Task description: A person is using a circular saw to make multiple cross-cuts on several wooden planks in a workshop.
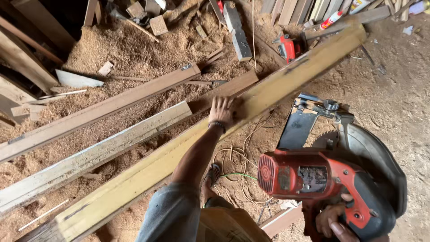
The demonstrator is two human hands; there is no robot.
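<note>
A long yellowish wooden beam (286, 80) runs diagonally from the lower left to the upper right. My left hand (223, 112) rests flat on its top face near the middle, fingers spread over the wood. My right hand (333, 222) at the lower right grips the handle of a red and black circular saw (313, 172), held beside the beam with its base plate and blade guard pointing away from me.
Two other long planks (103, 148) lie on the sawdust floor to the left of the beam. A tangled cord (237, 166) lies under the beam by my sandalled foot. Offcuts, a second red tool (286, 47) and stacked boards fill the far side.
</note>
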